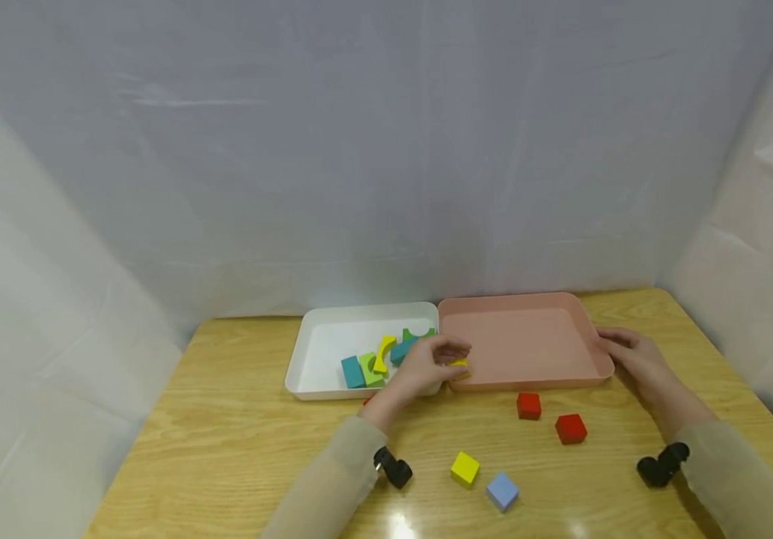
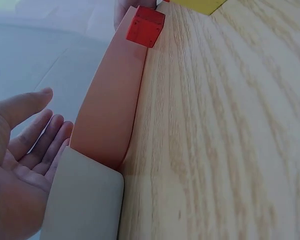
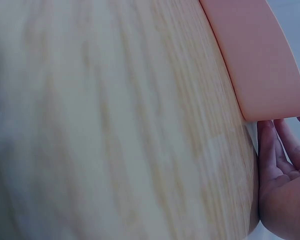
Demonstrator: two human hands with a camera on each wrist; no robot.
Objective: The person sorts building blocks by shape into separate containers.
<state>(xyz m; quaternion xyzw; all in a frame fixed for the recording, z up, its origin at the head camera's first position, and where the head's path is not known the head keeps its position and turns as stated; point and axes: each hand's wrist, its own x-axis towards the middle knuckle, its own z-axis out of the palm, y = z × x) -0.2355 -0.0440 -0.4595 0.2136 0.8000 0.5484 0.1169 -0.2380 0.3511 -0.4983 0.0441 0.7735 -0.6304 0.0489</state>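
My left hand (image 1: 426,363) hovers over the seam where the white tray (image 1: 312,385) meets the pink tray (image 1: 527,340). Its fingers are extended and parted from the thumb; nothing shows between them in the left wrist view. Just under its fingers, a partly hidden yellow block (image 1: 460,368) is at the pink tray's left end. With fairly straight fingers, my right hand (image 1: 638,363) touches the pink tray's right end from outside. The white tray holds teal blocks (image 1: 352,372), a light green notched block (image 1: 369,370), a yellow arch (image 1: 383,353) and a green arch (image 1: 420,333).
On the wooden table (image 1: 224,449), two red cubes (image 1: 529,406) lie in front of the pink tray. Nearer are a yellow cube (image 1: 465,469) and a light blue cube (image 1: 503,492). Another red piece (image 1: 367,400) peeks out beside the left wrist. Pale sheeting (image 1: 386,150) surrounds the table.
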